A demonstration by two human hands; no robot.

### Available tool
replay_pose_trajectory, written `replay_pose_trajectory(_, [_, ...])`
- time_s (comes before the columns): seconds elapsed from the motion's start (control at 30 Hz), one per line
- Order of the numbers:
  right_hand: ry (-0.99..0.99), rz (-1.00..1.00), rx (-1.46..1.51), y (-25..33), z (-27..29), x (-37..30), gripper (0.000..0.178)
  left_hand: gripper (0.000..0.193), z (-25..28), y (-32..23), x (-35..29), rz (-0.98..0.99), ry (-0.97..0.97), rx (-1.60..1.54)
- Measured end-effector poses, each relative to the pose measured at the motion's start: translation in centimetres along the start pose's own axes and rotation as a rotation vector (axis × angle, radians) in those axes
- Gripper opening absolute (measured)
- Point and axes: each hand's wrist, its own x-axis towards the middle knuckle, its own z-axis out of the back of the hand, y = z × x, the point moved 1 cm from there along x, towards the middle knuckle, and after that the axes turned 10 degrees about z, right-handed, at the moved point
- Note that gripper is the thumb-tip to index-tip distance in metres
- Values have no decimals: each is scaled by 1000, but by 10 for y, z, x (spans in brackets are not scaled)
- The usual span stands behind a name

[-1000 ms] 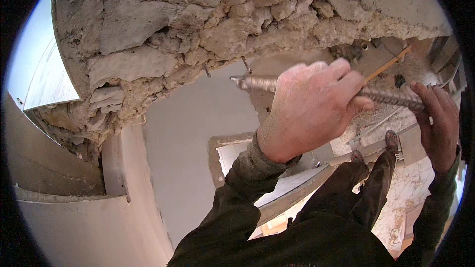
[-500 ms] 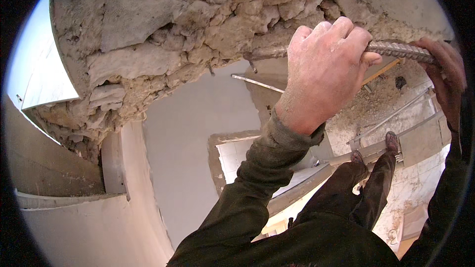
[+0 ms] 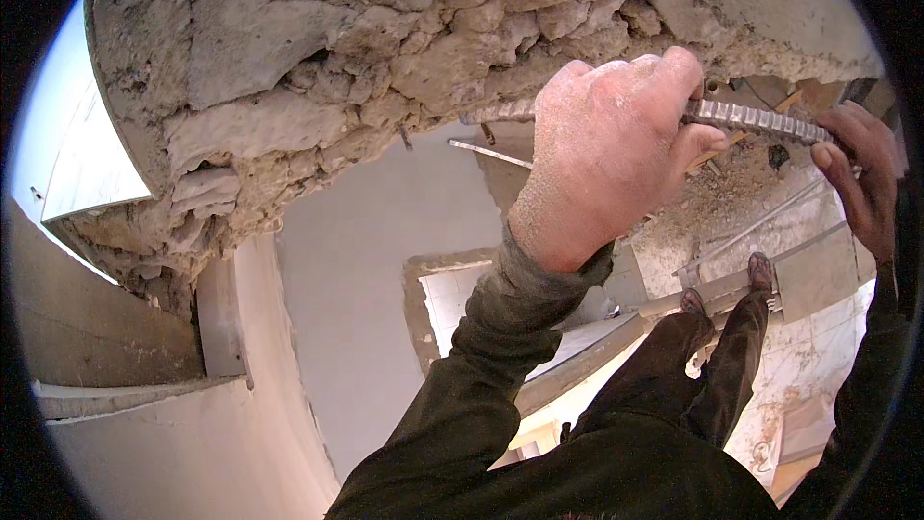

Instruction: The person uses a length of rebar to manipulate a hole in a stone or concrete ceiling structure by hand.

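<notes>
A ribbed steel rebar [image 3: 756,118] runs sideways in front of a rough, broken stone wall [image 3: 269,58]. My left hand [image 3: 611,149] is wrapped over its middle, with the knuckles up and pale dust on the skin. Close to the right rim of the view, my right hand [image 3: 864,169] grips the bar's other end; its thumb shows below the bar. The left tip of the rebar reaches the lower edge of the stonework, and whether it touches the stone I cannot tell. The bar's far right end is hidden by my right hand.
Far below, my feet stand on a narrow plank [image 3: 808,279]. Rubble [image 3: 717,197] covers the ground beyond it. A smooth grey wall [image 3: 375,221] with a rough-edged opening lies left of my arm. Short metal stubs [image 3: 406,140] jut from under the stonework.
My left hand has shifted a little left and down, and the rebar's left end has moved left with it. My right hand has turned and lowered slightly, bringing its thumb into sight.
</notes>
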Motion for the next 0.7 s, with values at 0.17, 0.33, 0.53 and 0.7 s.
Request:
replay_pose_trajectory(0.17, [102, -260, 180, 3, 4, 14, 28, 35, -2, 10, 0, -22, -111, -37])
replay_pose_trajectory(0.33, [173, -303, 307, 4, 9, 24, 32, 34, -5, 11, -1, 15, -124, -49])
replay_pose_trajectory(0.53, [121, -359, 545, -8, 1, 27, 30, 34, -9, 16, 0, 8, -161, -62])
replay_pose_trajectory(0.7, [288, -410, 525, -8, 22, 37, 30, 32, -16, 14, 0, 32, -211, -53])
